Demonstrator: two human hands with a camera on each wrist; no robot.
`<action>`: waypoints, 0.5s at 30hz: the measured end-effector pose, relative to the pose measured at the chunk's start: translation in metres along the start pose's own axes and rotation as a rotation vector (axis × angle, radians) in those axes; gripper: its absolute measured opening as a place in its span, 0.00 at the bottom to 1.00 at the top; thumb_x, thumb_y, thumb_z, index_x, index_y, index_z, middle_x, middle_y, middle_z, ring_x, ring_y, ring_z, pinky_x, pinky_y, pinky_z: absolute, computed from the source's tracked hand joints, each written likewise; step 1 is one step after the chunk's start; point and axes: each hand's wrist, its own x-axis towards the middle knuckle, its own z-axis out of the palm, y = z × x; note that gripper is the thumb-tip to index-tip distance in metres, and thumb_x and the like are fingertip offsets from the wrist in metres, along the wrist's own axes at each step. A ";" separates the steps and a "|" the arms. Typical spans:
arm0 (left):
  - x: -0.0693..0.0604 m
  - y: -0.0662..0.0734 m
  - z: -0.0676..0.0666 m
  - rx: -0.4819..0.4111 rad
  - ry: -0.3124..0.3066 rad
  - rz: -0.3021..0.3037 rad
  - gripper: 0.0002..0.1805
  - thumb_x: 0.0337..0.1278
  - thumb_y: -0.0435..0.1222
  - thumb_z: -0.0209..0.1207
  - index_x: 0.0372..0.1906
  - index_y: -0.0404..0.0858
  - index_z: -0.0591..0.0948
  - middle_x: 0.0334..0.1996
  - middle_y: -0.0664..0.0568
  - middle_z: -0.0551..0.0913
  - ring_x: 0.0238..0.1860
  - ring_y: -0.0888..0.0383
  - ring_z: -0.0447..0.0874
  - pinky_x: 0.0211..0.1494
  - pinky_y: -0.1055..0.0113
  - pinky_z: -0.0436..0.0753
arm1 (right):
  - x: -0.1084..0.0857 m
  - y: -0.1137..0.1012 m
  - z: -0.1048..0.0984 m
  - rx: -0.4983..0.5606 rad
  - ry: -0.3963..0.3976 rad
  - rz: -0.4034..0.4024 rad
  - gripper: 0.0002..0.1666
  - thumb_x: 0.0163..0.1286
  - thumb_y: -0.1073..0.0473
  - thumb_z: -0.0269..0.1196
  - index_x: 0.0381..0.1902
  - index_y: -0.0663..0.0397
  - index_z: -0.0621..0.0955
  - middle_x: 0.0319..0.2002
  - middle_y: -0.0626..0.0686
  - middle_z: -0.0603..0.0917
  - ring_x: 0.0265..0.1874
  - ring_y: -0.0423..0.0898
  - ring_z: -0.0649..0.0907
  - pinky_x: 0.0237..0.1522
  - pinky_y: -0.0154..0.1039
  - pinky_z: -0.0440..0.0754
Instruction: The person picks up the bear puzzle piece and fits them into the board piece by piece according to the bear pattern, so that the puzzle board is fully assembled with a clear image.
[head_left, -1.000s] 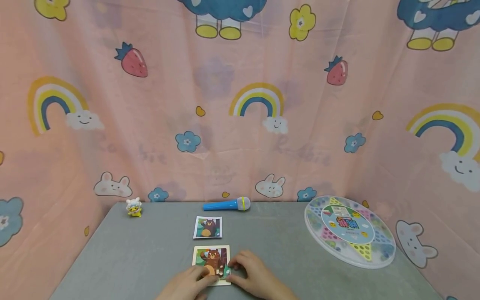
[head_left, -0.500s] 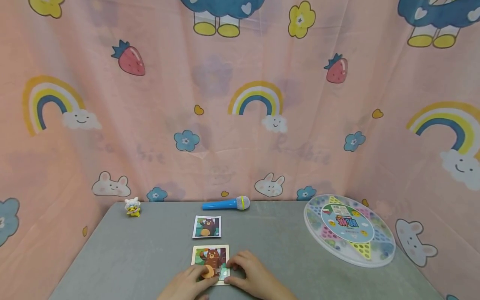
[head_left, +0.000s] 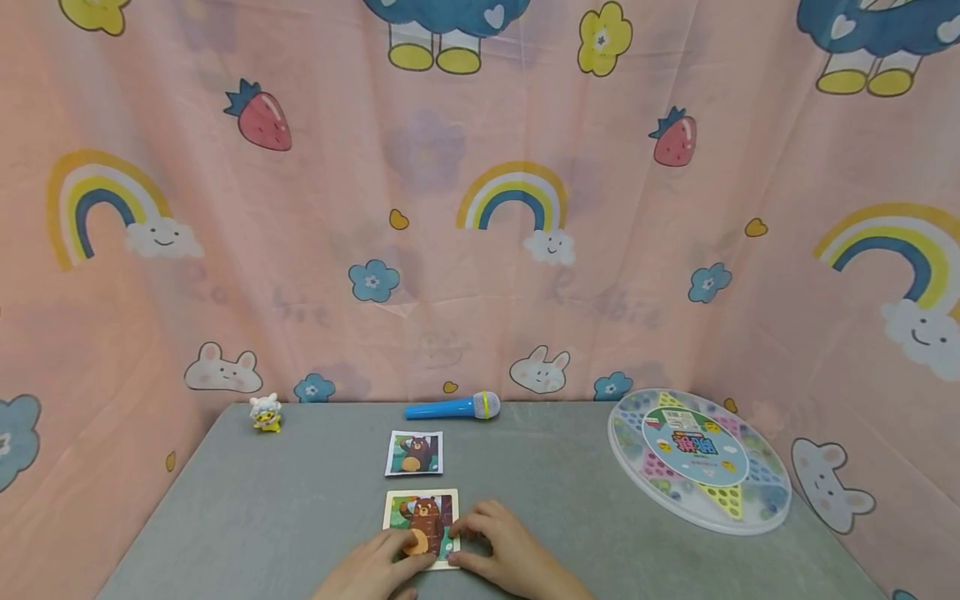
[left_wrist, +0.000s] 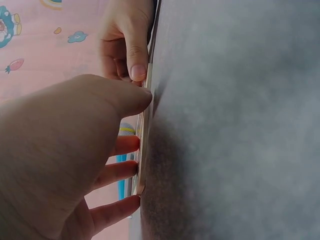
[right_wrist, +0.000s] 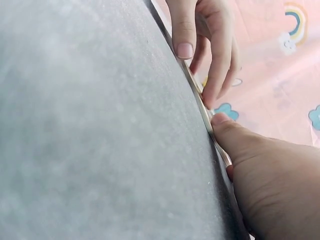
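Note:
A square bear jigsaw puzzle [head_left: 424, 510] with a pale frame lies flat on the grey table, close to me. My left hand [head_left: 367, 568] touches its lower left part, fingertips on the picture and thumb by the near edge. On the right side, my right hand [head_left: 510, 552] rests its fingertips on the puzzle's right border, with the thumb near the lower right corner. Both wrist views show the thin puzzle edge [left_wrist: 142, 172] from the side, with the fingertips against it. The hands cover the lower part of the picture. Just beyond lies a card [head_left: 415, 454] with the same bear picture.
A blue toy microphone [head_left: 450, 407] lies at the table's back edge. At the back left stands a small white-and-yellow figurine [head_left: 266, 413]. A round Chinese checkers board [head_left: 697, 462] lies at the right. A pink patterned curtain [head_left: 480, 325] hangs behind the table.
The lower right area of the puzzle looked uneven a second ago and now lies more in line with the rest. My right fingertips have shifted slightly left; the left hand has hardly moved.

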 end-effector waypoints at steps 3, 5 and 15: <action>0.001 -0.001 0.000 -0.006 -0.012 -0.006 0.22 0.75 0.51 0.63 0.68 0.56 0.83 0.57 0.54 0.79 0.57 0.54 0.78 0.58 0.58 0.86 | 0.000 -0.001 0.000 -0.006 0.005 -0.003 0.16 0.73 0.40 0.70 0.51 0.38 0.89 0.42 0.35 0.79 0.41 0.32 0.74 0.43 0.31 0.77; 0.000 -0.001 0.000 -0.006 -0.015 -0.010 0.22 0.75 0.51 0.63 0.68 0.56 0.83 0.57 0.55 0.79 0.57 0.54 0.78 0.59 0.58 0.85 | -0.001 -0.001 0.000 -0.001 0.005 0.002 0.16 0.73 0.40 0.70 0.51 0.38 0.89 0.42 0.36 0.79 0.41 0.32 0.74 0.43 0.31 0.76; 0.000 -0.001 0.001 0.007 0.008 0.012 0.22 0.75 0.51 0.63 0.69 0.56 0.83 0.57 0.54 0.80 0.58 0.55 0.79 0.57 0.59 0.86 | -0.001 -0.001 0.000 0.065 0.013 -0.009 0.10 0.74 0.42 0.70 0.47 0.36 0.89 0.42 0.35 0.80 0.40 0.33 0.74 0.42 0.31 0.74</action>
